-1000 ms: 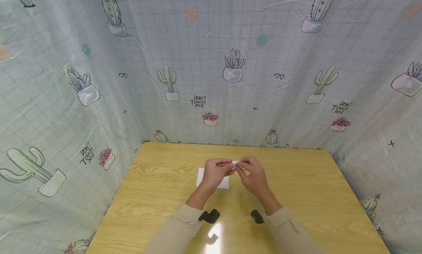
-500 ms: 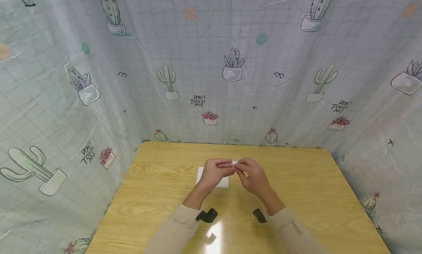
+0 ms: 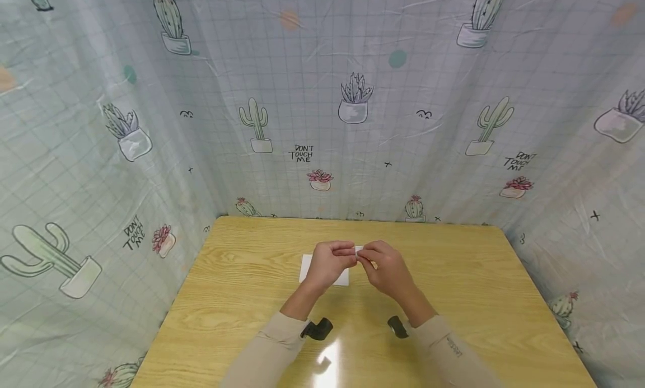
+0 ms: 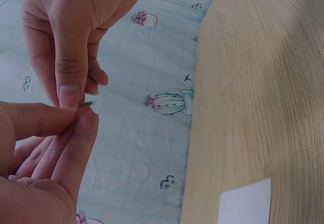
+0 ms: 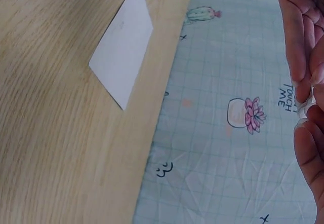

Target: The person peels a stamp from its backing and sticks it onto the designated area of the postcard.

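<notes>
Both hands meet above the far half of the table, fingertips nearly touching. A small white, partly see-through piece (image 3: 359, 249) is pinched between them. In the left wrist view a bit of green shows on this piece (image 4: 88, 104) at the fingertips; most of it is hidden, and I cannot tell what it is. My left hand (image 3: 325, 265) grips it between thumb and fingers. From the other side my right hand (image 3: 389, 269) pinches it with thumb and index finger. In the right wrist view the whitish piece (image 5: 302, 112) appears at the right edge.
A white sheet of paper (image 3: 341, 278) lies on the wooden table (image 3: 242, 287), partly behind the left hand. Beyond the table's far edge hangs a cactus-print curtain (image 3: 373, 141), which also encloses both sides. Dark camera mounts sit at both wrists.
The hands stay nearly in place, with the fingertips shifting slightly around the small piece. A second ago it looked shinier and crumpled; now a flatter white part shows.
</notes>
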A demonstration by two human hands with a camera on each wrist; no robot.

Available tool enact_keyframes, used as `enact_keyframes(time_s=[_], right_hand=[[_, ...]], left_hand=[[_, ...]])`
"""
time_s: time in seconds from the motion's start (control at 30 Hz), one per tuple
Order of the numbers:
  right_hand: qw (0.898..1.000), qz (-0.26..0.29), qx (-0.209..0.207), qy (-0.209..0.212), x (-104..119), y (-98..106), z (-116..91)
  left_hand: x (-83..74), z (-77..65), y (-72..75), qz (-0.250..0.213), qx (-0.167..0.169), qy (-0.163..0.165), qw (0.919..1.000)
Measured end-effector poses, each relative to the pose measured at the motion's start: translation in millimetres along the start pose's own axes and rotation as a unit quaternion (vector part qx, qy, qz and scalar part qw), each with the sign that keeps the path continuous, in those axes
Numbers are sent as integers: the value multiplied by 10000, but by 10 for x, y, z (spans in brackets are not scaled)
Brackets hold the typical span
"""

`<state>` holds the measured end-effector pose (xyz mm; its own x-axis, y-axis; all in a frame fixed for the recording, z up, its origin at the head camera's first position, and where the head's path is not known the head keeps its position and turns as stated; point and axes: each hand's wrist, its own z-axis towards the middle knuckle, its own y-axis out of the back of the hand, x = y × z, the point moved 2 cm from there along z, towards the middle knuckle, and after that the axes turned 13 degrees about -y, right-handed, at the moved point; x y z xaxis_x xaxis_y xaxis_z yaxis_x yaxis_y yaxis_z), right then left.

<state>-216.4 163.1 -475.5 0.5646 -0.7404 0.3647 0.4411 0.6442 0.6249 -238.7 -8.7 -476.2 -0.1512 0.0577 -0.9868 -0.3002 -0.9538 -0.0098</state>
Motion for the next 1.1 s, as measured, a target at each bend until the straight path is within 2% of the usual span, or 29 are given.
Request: enact_keyframes(time_s=[0.23, 0.67, 1.1], right_hand=[[10000, 2, 45, 28, -8, 3, 1], [9998, 165, 31, 93, -27, -15, 10], [9996, 184, 65, 187, 0, -17, -11]], left_hand=[[11, 1, 4, 90, -82, -27, 9999], [-45, 8, -2, -440, -225, 135, 9987], [32, 10, -17, -505, -532, 370, 9966]])
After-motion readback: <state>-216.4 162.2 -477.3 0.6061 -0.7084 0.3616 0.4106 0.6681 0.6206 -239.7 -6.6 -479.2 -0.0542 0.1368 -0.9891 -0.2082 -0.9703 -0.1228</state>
